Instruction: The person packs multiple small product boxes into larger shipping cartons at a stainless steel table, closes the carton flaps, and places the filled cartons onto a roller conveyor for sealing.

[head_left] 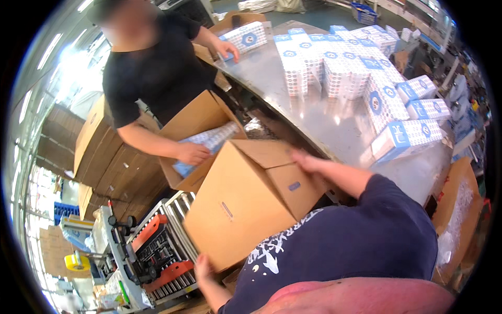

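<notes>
A large tan cardboard box (235,204), tilted, is held in front of my body between both hands. My left hand (205,269) is closed against its lower left corner, the fingers partly hidden. Up at the far right edge, beside the flaps, my right hand (306,161) grips the box, slightly blurred. Just behind it stands an open carton (180,123) containing blue-and-white packages (209,140). A co-worker's hand (194,153) reaches over these packages; that person's other hand (228,49) rests by a blue-and-white box (246,36) at the table's edge.
Many patterned blue-and-white boxes (345,60) stand on the metal table (266,78) to the right. A roller conveyor (178,209) with an orange-trimmed machine (162,251) lies at left. Behind it are stacked flat cartons (123,172). An open carton with plastic wrap (460,220) stands far right.
</notes>
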`<state>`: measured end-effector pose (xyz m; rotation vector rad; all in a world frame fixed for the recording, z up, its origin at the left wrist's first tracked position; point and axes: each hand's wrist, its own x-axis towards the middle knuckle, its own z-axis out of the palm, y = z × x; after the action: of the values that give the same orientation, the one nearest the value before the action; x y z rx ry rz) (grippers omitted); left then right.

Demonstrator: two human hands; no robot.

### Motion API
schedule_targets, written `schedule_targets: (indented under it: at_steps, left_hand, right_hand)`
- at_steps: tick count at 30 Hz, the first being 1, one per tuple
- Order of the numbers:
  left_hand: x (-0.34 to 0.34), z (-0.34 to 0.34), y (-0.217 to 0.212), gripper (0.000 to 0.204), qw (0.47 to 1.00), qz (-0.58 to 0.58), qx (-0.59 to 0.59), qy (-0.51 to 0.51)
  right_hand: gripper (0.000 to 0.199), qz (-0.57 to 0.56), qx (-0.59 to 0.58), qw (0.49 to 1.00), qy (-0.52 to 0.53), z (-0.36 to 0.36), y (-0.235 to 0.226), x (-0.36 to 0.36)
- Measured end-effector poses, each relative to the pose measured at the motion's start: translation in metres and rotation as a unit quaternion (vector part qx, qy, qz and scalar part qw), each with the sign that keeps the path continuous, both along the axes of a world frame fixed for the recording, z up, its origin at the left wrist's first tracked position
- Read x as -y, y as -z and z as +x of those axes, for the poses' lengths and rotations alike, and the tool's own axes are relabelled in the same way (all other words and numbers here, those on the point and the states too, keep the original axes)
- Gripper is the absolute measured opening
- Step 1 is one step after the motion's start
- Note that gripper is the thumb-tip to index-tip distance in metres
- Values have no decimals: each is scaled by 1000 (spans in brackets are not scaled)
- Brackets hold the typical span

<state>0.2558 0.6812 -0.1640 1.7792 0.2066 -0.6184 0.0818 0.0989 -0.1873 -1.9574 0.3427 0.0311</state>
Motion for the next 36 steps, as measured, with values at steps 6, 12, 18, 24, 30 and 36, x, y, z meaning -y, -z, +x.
schedule_targets:
  at_steps: [6,12,18,24,30,36]
  left_hand:
    - [50,-5,-231,50,961,-143,197,131]
    - [199,-51,-196,46,657,-103,275,694]
    - [119,10,-85,44,762,233,449,404]
    - [102,41,24,73,893,234,377,72]
    - [201,-11,-3,120,786,437,261,351]
    - [236,-42,-11,121,809,242,176,506]
  right_hand:
    - [65,281,111,945,-125,22,-199,-112]
    - [63,-229,182,929,-225,57,-233,-117]
    - [78,-535,-154,816,-155,-50,-108,-47]
    - [103,-106,-223,969,18,-37,-19,-138]
    - [71,-217,-259,935,-108,-74,-107,-28]
    - [92,-502,-157,839,139,-273,-259,105]
